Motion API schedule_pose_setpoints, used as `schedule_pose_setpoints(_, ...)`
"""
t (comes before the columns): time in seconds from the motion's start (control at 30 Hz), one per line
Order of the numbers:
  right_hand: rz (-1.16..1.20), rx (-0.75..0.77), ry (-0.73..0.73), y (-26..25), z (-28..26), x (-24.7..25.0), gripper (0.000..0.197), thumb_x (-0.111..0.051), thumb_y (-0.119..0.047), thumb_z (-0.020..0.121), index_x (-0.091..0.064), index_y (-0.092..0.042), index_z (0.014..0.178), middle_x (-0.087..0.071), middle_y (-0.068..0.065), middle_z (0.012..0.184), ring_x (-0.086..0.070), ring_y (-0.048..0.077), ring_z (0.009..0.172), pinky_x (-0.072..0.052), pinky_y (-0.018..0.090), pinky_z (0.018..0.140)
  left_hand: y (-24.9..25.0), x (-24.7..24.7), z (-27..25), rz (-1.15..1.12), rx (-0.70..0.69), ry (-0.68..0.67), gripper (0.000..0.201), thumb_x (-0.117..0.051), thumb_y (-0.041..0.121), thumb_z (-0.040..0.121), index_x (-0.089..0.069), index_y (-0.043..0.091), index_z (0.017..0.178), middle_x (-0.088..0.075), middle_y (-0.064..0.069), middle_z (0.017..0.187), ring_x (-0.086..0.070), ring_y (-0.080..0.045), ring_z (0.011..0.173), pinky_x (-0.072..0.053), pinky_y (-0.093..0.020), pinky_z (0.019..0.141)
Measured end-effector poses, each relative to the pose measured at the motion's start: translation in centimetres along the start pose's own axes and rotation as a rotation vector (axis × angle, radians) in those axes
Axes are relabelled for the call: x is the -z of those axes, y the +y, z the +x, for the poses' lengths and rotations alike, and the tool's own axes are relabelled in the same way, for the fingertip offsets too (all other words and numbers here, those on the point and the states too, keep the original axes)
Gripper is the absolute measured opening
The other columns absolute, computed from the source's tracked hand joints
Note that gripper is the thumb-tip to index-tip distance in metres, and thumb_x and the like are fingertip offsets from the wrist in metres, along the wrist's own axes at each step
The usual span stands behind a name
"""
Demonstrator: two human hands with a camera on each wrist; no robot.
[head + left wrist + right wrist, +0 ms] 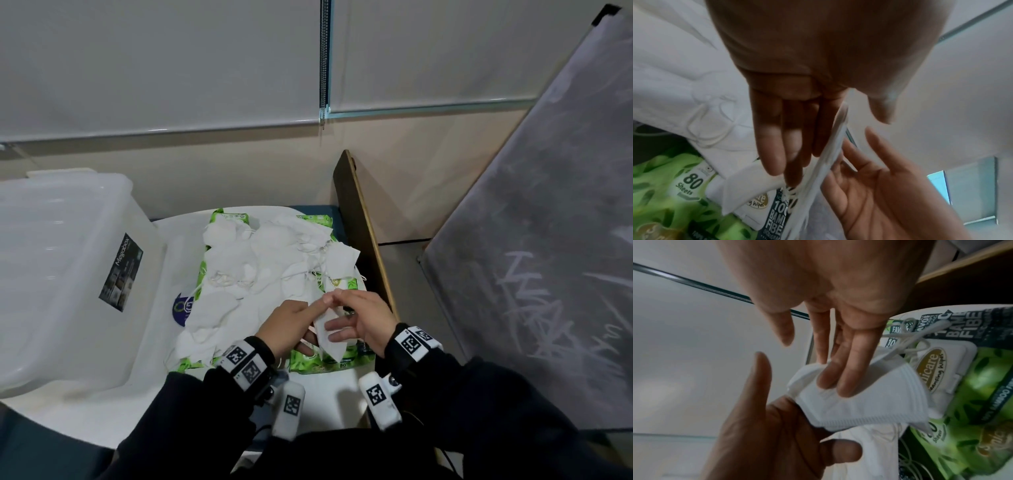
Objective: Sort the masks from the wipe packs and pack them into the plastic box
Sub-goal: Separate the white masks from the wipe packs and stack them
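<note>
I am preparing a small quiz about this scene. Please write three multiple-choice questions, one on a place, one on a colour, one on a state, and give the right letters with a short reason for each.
1. Where does the plastic box stand, seen from the person?
A. left of the mask pile
B. right of the pile
C. on top of the pile

2. What colour are the wipe packs?
A. red
B. green
C. blue

3. How is the folded mask being handled?
A. it lies untouched
B. it is inside the box
C. it is held between both hands

Answers:
1 A: in the head view the box is at the left, the pile of masks beside it.
2 B: green leaf print shows under the masks.
3 C: the left hand and right hand have straight fingers on either side of it.
</note>
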State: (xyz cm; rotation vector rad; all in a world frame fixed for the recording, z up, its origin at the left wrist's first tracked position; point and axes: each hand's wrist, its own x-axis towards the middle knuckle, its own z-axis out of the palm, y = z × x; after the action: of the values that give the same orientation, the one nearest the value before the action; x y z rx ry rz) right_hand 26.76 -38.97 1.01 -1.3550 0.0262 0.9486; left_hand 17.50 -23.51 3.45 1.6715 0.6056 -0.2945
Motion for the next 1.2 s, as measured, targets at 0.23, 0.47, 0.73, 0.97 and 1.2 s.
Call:
schedule_pose_setpoints(0.23,-0.438,0.207,0.233,0.4,0.9,1.9,0.047,-0.090,-0.036,0.067,-0.071,-0.033,0.110,-0.055,-0.004,0.111,-0.059,0.013,0.096,-0.047,0.028,0.082,-0.2,3.1,-0.2,0.019,-0.069,-0.099,0.026,-0.060,0.005,0.093,-0.067,0.016,0.115,-0.075,-0.007,0.100,-0.074,-0.026,0.084,-0.063,-0.046,0.065)
schedule_pose_setpoints(0.47,-0.423,-0.155,0.124,3.7,1.4,3.7,0.035,-0.077,-0.042,0.087,-0.070,-0.030,0.119,-0.068,-0.001,0.120,-0.059,0.021,0.102,-0.050,0.033,0.076,-2.4,7.7,1.2,-0.069,0.021,0.097,0.039,-0.061,0.012,0.094,-0.056,0.010,0.133,-0.069,-0.021,0.112,-0.069,-0.029,0.071,-0.062,-0.047,0.064)
schedule_pose_setpoints(0.73,-0.137,-0.099,0.156,6.0,2.6,2.6,0.026,-0.072,-0.025,0.094,-0.070,-0.020,0.120,-0.071,0.009,0.126,-0.068,0.021,0.111,-0.055,0.040,0.085,-5.7,8.8,0.4,-0.211,-0.002,0.239,0.011,-0.063,0.002,0.096,-0.067,0.009,0.104,-0.075,-0.011,0.089,-0.072,-0.028,0.082,-0.060,-0.040,0.068)
schedule_pose_setpoints(0.97,-0.511,0.260,0.336,0.2,1.3,-3.2,0.039,-0.084,-0.041,0.081,-0.067,-0.030,0.115,-0.065,-0.010,0.122,-0.057,0.011,0.116,-0.047,0.032,0.096,-7.2,11.9,-1.5,-0.102,-0.170,0.128,0.031,-0.069,0.004,0.088,-0.069,0.024,0.112,-0.076,-0.010,0.108,-0.071,-0.037,0.097,-0.057,-0.043,0.076)
schedule_pose_setpoints(1.2,-0.739,0.172,-0.276,1.8,1.0,-12.0,0.093,-0.097,-0.020,0.063,-0.050,-0.028,0.142,-0.064,-0.009,0.132,-0.060,0.008,0.123,-0.050,0.031,0.105,-7.1,15.0,-3.7,-0.144,-0.231,0.036,0.048,-0.061,-0.010,0.086,-0.061,0.019,0.124,-0.074,-0.005,0.114,-0.070,-0.019,0.107,-0.056,-0.030,0.085)
